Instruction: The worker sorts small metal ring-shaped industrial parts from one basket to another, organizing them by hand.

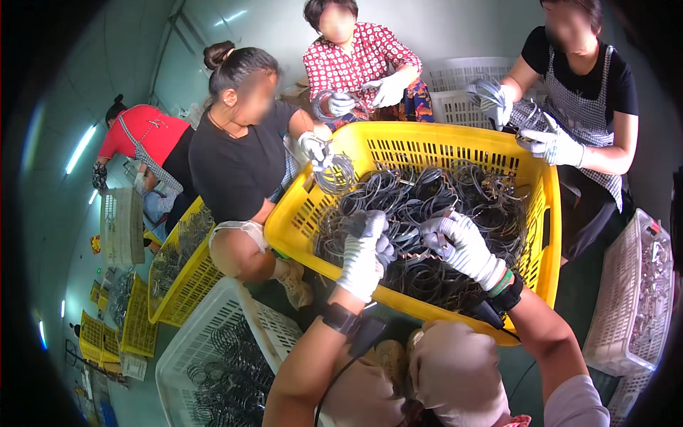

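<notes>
"Many cable coils (427,285) fill the yellow crate (455,133) at the centre of the frame. How would they handle?"

"Light and springy, I'd judge, bendable but prone to tangle; best pinched where the loops bunch together, away from thin ends."

"And the pose?"

"The gloved left hand (364,245) and right hand (461,245) reach up from the lower edge, fingers curled above the coils. Whether either grip is clamped on cable, I can't tell."
</notes>
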### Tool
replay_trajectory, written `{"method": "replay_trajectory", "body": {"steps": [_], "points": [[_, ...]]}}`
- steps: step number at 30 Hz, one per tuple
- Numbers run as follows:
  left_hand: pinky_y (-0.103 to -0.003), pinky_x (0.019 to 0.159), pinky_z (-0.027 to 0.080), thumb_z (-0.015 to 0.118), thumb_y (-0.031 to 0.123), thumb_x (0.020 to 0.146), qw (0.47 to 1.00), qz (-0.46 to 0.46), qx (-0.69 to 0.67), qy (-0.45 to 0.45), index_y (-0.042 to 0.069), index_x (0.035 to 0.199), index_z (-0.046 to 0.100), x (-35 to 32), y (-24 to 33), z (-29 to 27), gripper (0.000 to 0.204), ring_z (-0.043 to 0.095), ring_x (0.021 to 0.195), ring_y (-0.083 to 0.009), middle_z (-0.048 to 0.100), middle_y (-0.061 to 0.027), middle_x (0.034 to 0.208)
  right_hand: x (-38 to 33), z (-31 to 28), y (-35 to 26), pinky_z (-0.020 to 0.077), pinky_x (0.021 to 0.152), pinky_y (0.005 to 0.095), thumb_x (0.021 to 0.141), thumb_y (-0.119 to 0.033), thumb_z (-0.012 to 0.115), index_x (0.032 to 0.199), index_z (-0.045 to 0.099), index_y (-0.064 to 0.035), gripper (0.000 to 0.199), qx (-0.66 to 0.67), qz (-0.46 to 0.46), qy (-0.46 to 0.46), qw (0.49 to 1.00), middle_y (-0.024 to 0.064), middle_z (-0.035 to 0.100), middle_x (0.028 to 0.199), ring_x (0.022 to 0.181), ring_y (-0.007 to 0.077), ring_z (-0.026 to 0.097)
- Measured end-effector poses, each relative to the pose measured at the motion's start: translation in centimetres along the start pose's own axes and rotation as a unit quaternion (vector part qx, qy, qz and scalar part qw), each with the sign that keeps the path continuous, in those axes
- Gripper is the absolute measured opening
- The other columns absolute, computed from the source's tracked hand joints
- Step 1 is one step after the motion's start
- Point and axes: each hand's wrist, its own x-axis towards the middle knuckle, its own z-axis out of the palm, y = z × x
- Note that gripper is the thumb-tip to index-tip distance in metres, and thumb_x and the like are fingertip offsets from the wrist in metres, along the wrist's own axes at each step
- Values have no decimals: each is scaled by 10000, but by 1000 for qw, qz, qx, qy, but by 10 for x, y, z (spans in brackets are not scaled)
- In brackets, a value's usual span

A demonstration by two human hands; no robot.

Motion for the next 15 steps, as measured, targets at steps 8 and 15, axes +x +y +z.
{"method": "replay_trajectory", "body": {"steps": [8,15], "points": [[-209,493,350,584,436,870,995,-8,90,-34,145,900,581,-9,0,0,293,417,536,-56,514,54,684,7,-6,-28,440,635,403,745,-93,623,897,637,-91,153,-219,-55,20,974,93,609,782,714,301,557],[-214,393,356,550,370,894,996,-31,45,-67,158,958,512,7,-12,3,225,434,453,-52,617,-9,744,-19,-7,3,443,773,262,852,-28,599,994,625,-47,146,54,151,150,976,23,606,948,840,126,548]]}}
